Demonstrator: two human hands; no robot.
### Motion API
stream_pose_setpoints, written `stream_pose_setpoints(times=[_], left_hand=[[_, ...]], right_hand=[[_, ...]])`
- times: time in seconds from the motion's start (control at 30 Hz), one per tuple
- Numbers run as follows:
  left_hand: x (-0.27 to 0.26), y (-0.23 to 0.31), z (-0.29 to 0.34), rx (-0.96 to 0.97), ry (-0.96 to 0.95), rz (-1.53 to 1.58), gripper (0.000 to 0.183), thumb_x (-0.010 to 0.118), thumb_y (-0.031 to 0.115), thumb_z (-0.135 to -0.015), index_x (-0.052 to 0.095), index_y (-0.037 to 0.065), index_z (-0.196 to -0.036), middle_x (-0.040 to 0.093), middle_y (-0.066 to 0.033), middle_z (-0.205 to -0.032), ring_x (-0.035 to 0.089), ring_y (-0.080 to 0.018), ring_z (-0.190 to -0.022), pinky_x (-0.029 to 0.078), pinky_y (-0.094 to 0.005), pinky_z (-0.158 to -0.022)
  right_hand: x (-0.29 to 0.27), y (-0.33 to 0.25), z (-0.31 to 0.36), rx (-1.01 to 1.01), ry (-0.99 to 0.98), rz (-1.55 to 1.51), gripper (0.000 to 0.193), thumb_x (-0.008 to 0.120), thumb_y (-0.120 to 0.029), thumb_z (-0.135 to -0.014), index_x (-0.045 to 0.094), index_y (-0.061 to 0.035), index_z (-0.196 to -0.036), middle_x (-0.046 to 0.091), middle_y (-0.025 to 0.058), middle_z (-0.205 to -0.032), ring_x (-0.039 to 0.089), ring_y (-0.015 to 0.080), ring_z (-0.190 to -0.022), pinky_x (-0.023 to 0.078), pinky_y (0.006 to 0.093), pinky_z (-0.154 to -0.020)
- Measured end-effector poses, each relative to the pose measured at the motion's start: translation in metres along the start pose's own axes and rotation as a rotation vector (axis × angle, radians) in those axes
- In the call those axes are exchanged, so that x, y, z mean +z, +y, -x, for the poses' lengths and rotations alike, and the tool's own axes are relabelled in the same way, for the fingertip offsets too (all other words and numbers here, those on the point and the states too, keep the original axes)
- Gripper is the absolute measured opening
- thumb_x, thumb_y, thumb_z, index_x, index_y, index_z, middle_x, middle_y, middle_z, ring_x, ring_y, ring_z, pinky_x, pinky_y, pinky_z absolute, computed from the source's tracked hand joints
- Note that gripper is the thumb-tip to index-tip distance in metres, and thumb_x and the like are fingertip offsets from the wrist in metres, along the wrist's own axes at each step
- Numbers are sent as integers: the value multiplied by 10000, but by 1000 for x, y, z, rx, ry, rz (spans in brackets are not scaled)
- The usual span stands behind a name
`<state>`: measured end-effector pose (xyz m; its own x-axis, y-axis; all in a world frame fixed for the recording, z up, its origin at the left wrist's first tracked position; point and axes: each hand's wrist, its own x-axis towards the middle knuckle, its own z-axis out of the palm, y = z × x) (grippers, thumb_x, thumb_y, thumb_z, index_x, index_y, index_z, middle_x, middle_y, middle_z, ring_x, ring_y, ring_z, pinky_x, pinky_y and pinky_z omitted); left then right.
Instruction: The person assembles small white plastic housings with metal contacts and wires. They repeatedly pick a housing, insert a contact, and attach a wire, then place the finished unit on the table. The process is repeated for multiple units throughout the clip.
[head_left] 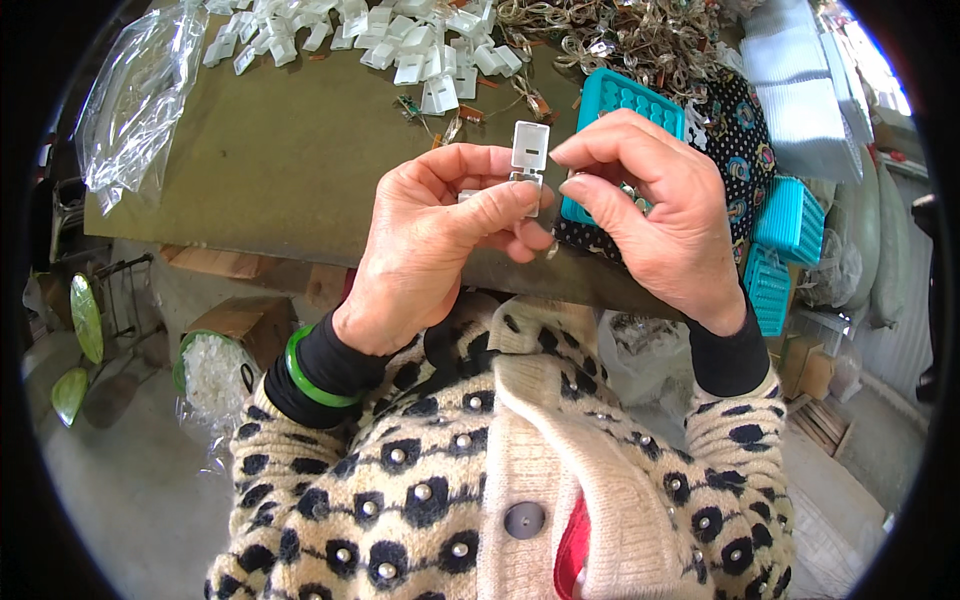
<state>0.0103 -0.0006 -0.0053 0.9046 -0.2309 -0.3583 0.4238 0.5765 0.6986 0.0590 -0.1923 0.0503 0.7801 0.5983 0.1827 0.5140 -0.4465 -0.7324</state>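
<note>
My left hand (440,215) is closed around a small white hinged plastic case (530,147), its lid flipped up and away from me. The thumb presses on the lower half, and part of another white piece shows between the fingers. Just to the right, my right hand (655,195) is held with thumb and forefinger close together, almost pinching. Whatever lies between those fingertips, if anything, is too small to make out. Behind the right hand sits a teal tray with round hollows (632,95), partly covered by the hand.
White plastic cases (400,40) are heaped at the table's far side, beside a tangle of thin coiled wires (620,35). Clear plastic film (140,100) lies at the left. Teal baskets (790,222) stand right, below stacked translucent sheets (785,60). A bag of white pieces (212,375) is lower left.
</note>
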Motion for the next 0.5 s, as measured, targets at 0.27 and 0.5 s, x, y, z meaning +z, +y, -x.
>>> stream_pose_setpoints(times=[0.27, 0.5], left_hand=[[-3, -1, -2, -31, -26, 64, 255, 629, 83, -934, 606, -13, -1169, 701, -189, -1026, 718, -223, -829, 597, -300, -684], [-1, -4, -2, -42, -126, 163, 345, 574, 64, -960, 540, -44, -1286, 668, -197, -1139, 700, -298, -1004, 615, -338, -754]], right_hand=[[17, 3, 19, 222, 232, -317, 95, 665, 41, -842, 665, 8, -931, 638, 65, -884, 612, 141, -757, 501, 250, -675], [17, 3, 15, -9, 305, -44, 147, 666, 77, -832, 682, -8, -951, 625, 84, -927, 631, 175, -784, 525, 262, -665]])
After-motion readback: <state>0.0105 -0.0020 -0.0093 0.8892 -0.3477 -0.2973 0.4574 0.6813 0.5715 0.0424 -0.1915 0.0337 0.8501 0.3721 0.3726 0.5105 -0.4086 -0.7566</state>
